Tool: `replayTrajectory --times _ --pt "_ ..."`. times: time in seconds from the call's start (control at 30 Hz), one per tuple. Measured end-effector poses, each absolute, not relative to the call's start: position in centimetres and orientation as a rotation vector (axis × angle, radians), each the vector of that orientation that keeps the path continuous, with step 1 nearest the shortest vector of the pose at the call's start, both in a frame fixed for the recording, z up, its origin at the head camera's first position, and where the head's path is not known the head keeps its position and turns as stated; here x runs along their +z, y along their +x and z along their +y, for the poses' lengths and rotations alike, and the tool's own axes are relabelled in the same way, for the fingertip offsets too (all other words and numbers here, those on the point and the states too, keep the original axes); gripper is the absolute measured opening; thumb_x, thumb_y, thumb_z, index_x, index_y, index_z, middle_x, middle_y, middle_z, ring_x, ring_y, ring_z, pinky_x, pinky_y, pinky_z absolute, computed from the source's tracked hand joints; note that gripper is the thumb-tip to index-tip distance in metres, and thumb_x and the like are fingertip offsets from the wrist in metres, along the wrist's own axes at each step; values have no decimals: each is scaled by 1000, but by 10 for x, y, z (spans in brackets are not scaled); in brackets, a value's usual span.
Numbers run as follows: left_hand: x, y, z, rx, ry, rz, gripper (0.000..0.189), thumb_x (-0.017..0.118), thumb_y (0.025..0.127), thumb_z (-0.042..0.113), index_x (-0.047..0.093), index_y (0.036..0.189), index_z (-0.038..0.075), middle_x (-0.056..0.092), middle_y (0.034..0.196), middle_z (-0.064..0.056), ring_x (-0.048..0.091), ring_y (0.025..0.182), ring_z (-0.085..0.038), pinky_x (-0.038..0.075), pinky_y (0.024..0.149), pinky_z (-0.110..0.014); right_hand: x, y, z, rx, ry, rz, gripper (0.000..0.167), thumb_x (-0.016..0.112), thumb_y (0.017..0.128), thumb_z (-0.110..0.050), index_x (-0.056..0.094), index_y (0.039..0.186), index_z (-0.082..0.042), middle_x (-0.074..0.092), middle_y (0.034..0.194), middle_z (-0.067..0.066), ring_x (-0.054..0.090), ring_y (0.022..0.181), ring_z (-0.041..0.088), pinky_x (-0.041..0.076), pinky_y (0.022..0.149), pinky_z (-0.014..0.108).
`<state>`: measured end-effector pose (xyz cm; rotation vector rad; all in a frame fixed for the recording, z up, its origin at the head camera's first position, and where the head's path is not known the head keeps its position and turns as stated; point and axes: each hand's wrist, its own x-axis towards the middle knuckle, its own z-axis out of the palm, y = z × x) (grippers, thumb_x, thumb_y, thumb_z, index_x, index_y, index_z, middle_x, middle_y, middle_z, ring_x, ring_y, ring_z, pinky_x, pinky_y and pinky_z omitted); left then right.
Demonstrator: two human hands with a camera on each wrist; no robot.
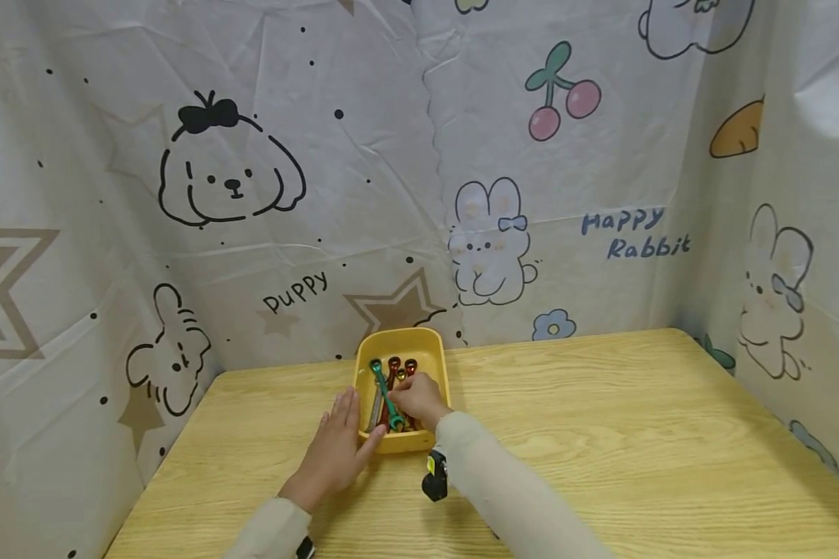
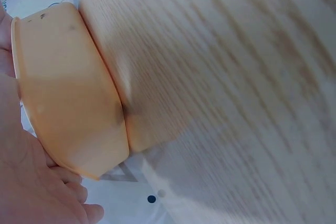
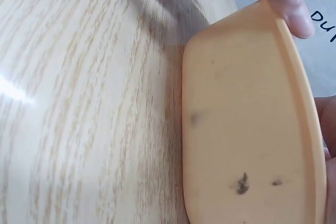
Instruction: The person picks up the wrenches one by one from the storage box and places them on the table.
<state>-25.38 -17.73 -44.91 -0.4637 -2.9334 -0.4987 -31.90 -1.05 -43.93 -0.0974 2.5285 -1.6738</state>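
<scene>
A yellow plastic bin stands on the wooden table, with several combination wrenches inside it. Among them a green wrench lies slantwise on top of red and silver ones. My right hand reaches over the bin's right side and pinches the green wrench near its middle. The left hand rests against the bin's left side, fingers straight, thumb at the near rim. In the left wrist view, that hand lies along the rim of the bin. Curled right fingers hide part of the wrenches.
The wooden table extends to both sides of the bin. A printed cloth with cartoon animals hangs behind it and along both sides. The bin's far end stands close to the back cloth.
</scene>
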Motion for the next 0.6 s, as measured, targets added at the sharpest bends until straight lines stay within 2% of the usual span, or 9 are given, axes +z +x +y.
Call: replayTrajectory --times 0.17,0.23,0.33,0.43,0.5,0.6 --pt "-449 -254 -178 -500 -464 -2935 85 36 98 57 20 148 -9 17 156 -25 16 144 -40 19 113 -57 -440 -321 -13 -1657 -77 2555 21 68 89 -17 72 85 3 58 67 2 50 58 13 42 52 24" --pt "-449 -254 -179 -496 -461 -2933 85 35 98 58 21 148 -9 17 156 -25 16 144 -40 19 113 -57 -440 -322 -15 -1641 -76 2578 22 67 89 -18 72 85 3 60 70 4 53 60 15 44 53 26" --pt "-449 -254 -179 -493 -463 -2928 84 35 98 58 22 148 -9 17 156 -24 16 144 -40 19 113 -58 -440 -322 -17 -1593 -97 2652 21 68 89 -18 72 93 2 67 87 11 61 73 20 52 62 32" --pt "-450 -254 -179 -483 -461 -2927 83 34 99 57 21 148 -9 17 156 -24 15 144 -39 19 113 -57 -440 -322 -19 -1528 -116 2719 24 69 89 -20 71 98 3 68 98 16 64 80 24 54 69 37" --pt "-450 -254 -180 -489 -467 -2921 83 35 99 57 22 148 -9 17 156 -24 15 144 -39 19 113 -57 -441 -323 -20 -1501 -142 2740 25 69 89 -20 71 94 4 69 89 15 61 70 20 52 60 34" --pt "-449 -253 -180 -499 -465 -2927 83 34 99 57 22 148 -8 16 156 -24 14 145 -38 19 113 -57 -444 -325 -24 -1481 -163 2747 27 68 90 -22 71 82 4 62 67 8 48 53 14 39 46 27"
